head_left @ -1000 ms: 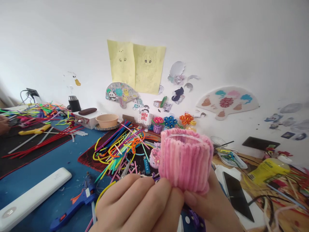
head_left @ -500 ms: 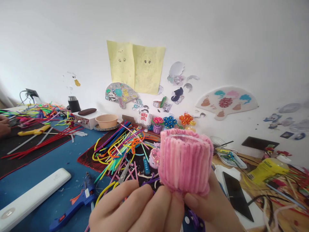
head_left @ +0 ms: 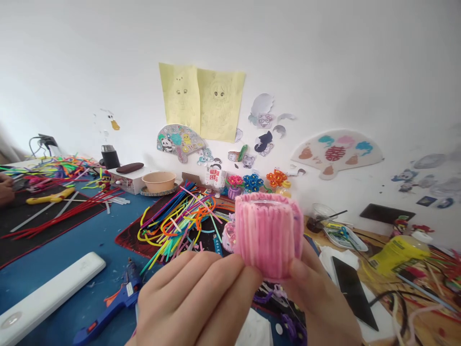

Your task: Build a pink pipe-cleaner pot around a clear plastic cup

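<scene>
Between both hands is a small cup covered in pink pipe cleaners point(head_left: 268, 235). Upright rows of fuzzy stems line its outside, and a clear plastic rim shows at the top. My left hand point(head_left: 194, 298) pinches its lower left side near the base. At the lower right, the thumb of my right hand point(head_left: 320, 298) presses on the wall, with the other fingers hidden behind the cup. Behind it to the left sits a smaller pink and white item point(head_left: 229, 236), partly covered by the cup.
Loose coloured pipe cleaners point(head_left: 180, 216) lie on the mat. A blue glue gun point(head_left: 111, 307) and a long white bar point(head_left: 54, 293) are at left. To the right are a dark phone-like slab point(head_left: 353, 292) and a yellow bottle point(head_left: 401, 252). Another person's hand point(head_left: 5, 189) shows far left.
The cup has shifted slightly left and turned a little. My left fingers have moved up from under the base onto its lower side, and my right thumb now rests higher on the wall.
</scene>
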Action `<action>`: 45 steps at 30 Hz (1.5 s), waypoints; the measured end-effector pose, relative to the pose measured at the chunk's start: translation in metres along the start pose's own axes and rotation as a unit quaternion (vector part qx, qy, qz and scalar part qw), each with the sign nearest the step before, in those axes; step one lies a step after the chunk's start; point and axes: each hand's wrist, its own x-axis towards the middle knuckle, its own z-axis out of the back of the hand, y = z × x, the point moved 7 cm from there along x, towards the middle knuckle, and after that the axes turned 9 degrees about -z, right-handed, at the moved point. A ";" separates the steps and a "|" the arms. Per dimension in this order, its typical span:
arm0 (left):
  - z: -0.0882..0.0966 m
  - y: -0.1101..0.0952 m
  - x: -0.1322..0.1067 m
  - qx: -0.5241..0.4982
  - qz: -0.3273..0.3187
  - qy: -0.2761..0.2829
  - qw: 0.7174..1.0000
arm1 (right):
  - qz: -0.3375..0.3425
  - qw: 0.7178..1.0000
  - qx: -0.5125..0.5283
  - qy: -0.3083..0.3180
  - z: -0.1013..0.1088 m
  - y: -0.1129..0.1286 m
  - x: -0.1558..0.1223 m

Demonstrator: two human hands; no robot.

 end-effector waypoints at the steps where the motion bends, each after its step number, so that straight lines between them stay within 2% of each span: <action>1: 0.000 -0.002 0.001 0.013 -0.018 -0.005 1.000 | -0.010 1.000 0.021 0.018 -0.001 0.000 0.001; 4: -0.003 -0.009 0.003 0.055 -0.073 0.024 0.996 | -0.026 0.996 0.071 0.055 -0.006 0.003 0.005; 8: -0.003 -0.011 0.003 0.053 -0.094 0.030 0.994 | -0.029 0.994 0.082 0.068 -0.011 0.006 0.009; 12: -0.005 -0.006 0.000 0.017 -0.045 0.030 0.998 | -0.024 0.993 0.098 0.055 -0.011 0.005 0.009; 16: -0.007 -0.001 0.001 -0.034 -0.002 0.041 0.999 | -0.028 0.991 0.104 0.073 -0.008 -0.003 0.010; 19: -0.011 0.009 0.005 -0.120 0.063 0.044 0.990 | -0.024 0.992 0.091 0.087 -0.004 -0.009 0.013; 23: -0.020 0.025 0.004 -0.245 0.177 0.002 0.953 | -0.056 0.988 0.089 0.110 -0.005 -0.017 0.018; 25: -0.029 0.035 -0.004 -0.303 0.259 -0.015 0.917 | -0.077 0.982 0.112 0.128 -0.011 -0.019 0.019; 27: -0.039 0.042 -0.016 -0.362 0.338 -0.022 0.869 | -0.094 0.975 0.144 0.138 -0.017 -0.021 0.021; 29: -0.046 0.044 -0.026 -0.400 0.385 -0.027 0.831 | -0.102 0.970 0.173 0.133 -0.020 -0.022 0.022; 30: -0.048 0.045 -0.029 -0.407 0.393 -0.030 0.824 | -0.104 0.969 0.184 0.126 -0.020 -0.023 0.023; 32: -0.044 0.046 -0.030 -0.389 0.389 -0.045 0.834 | -0.106 0.968 0.197 0.110 -0.018 -0.024 0.025; 34: -0.037 0.046 -0.027 -0.348 0.359 -0.060 0.864 | -0.106 0.969 0.201 0.097 -0.016 -0.024 0.026; 40: -0.021 0.029 -0.003 -0.228 0.180 -0.051 0.955 | -0.096 0.978 0.175 0.064 -0.007 -0.023 0.028; 42: -0.019 0.023 0.000 -0.189 0.133 -0.035 0.972 | -0.096 0.980 0.165 0.051 -0.005 -0.024 0.029; 45: -0.019 0.018 0.001 -0.138 0.096 -0.011 0.986 | -0.091 0.983 0.155 0.042 -0.002 -0.024 0.030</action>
